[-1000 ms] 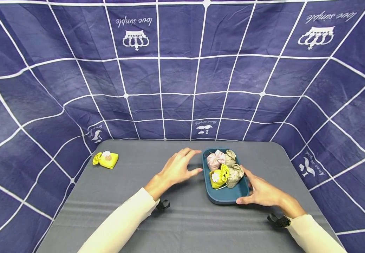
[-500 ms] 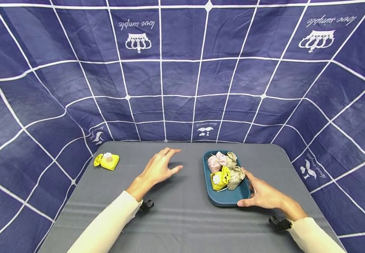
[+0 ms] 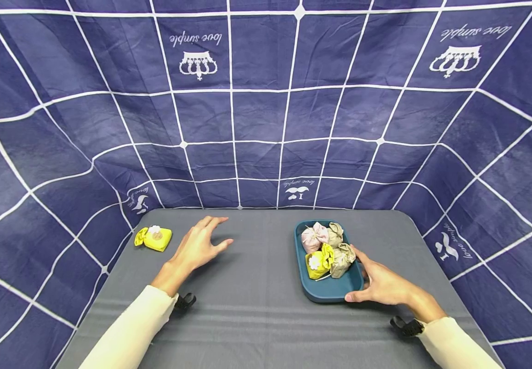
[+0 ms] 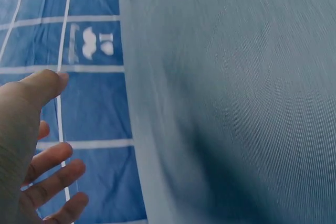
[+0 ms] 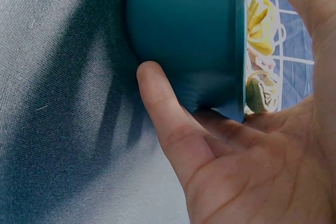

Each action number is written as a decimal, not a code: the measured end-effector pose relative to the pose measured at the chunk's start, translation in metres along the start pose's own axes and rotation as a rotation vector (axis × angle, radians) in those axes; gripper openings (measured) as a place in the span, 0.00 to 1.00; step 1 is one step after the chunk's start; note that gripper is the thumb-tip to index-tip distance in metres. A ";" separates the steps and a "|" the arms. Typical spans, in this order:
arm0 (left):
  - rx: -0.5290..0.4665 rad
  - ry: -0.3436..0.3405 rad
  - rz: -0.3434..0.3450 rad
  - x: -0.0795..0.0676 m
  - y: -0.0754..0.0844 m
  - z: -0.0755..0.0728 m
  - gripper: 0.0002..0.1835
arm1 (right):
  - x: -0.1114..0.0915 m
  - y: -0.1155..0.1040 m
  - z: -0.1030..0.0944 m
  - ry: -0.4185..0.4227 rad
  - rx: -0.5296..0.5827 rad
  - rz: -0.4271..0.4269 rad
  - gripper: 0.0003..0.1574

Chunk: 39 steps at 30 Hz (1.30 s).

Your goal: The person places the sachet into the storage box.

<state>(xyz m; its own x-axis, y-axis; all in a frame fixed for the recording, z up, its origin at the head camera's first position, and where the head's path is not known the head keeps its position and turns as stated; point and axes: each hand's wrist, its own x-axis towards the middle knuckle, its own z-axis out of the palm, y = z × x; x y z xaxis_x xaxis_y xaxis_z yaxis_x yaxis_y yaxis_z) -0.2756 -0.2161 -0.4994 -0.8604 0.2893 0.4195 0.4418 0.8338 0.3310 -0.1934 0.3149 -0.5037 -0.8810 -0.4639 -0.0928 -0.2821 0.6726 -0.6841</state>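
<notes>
In the head view my left hand (image 3: 194,248) is in the air over the left half of the table, fingers loosely extended and holding nothing. Left of it lies a yellow drawstring pouch (image 3: 158,239) with a white flower. A blue rectangular box (image 3: 332,290) stands right of centre. It holds a pink pouch (image 3: 313,239), another yellow pouch (image 3: 314,263) and two beige pouches (image 3: 342,261). My right hand (image 3: 385,282) grips the box's near right corner, thumb at the front and fingers along the side. The right wrist view has fingers (image 5: 157,93) against the outer wall.
A grey cloth (image 3: 256,318) covers the table. Blue curtains with white grid lines (image 3: 258,118) rise behind it and on both sides. Black straps with wrist cameras (image 3: 406,326) sit at the wrists.
My left hand has moved left, away from the box and toward the lone yellow pouch. The right hand has stayed on the box, which has not visibly moved.
</notes>
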 end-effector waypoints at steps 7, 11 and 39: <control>0.016 0.023 -0.051 -0.010 -0.042 -0.014 0.36 | -0.001 0.001 0.000 0.007 -0.017 0.014 0.89; 0.026 0.031 -0.092 -0.017 -0.061 -0.022 0.36 | -0.001 0.001 0.001 0.004 -0.005 0.007 0.88; -0.023 0.005 -0.157 -0.060 -0.172 -0.039 0.44 | -0.001 -0.003 0.001 0.006 -0.027 0.028 0.88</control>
<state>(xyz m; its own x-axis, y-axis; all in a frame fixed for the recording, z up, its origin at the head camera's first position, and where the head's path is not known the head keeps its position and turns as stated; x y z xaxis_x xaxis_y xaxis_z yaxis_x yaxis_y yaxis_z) -0.2901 -0.3954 -0.5484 -0.9180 0.1539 0.3655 0.3079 0.8575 0.4122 -0.1914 0.3126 -0.5018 -0.8909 -0.4413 -0.1076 -0.2672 0.7008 -0.6615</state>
